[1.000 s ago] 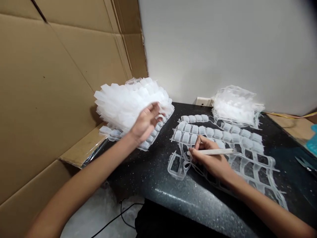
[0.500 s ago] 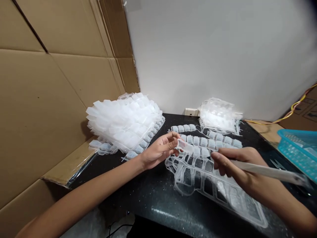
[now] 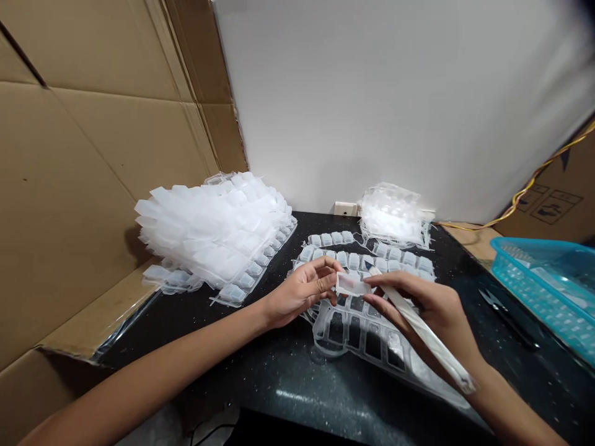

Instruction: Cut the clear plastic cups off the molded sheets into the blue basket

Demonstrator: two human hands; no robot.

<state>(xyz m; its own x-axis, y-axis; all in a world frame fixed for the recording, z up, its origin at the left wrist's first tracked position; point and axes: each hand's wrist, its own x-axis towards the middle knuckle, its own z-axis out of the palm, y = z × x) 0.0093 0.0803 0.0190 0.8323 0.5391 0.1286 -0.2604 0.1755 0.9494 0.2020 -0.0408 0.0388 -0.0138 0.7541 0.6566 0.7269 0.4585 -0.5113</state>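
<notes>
Between thumb and fingers, my left hand (image 3: pixel 309 286) pinches a small translucent plastic piece (image 3: pixel 352 285), shaped like a shallow rectangular box. My right hand (image 3: pixel 421 306) is closed round a slim tool with a whitish handle (image 3: pixel 423 331) and a dark pointed tip; its exact kind is unclear. Thumb and fingertip of that hand also meet the right end of the piece. Beneath both hands lies a translucent plastic frame (image 3: pixel 367 334) with rows of rectangular openings. Just behind are rows of small frosted pieces (image 3: pixel 341 257) joined in strips.
A tall pile of frosted plastic sheets (image 3: pixel 218 226) stands at the left. Stacked clear frames (image 3: pixel 395 214) lean by the wall socket (image 3: pixel 345 209). On the right are tweezers (image 3: pixel 509 319) and a blue basket (image 3: pixel 534 285). Cardboard (image 3: pixel 93 155) walls the left side.
My right hand has moved left to the plastic piece, and its fingertips now touch it. The tool has swung from nearly level to a steep slant. The view has shifted slightly right.
</notes>
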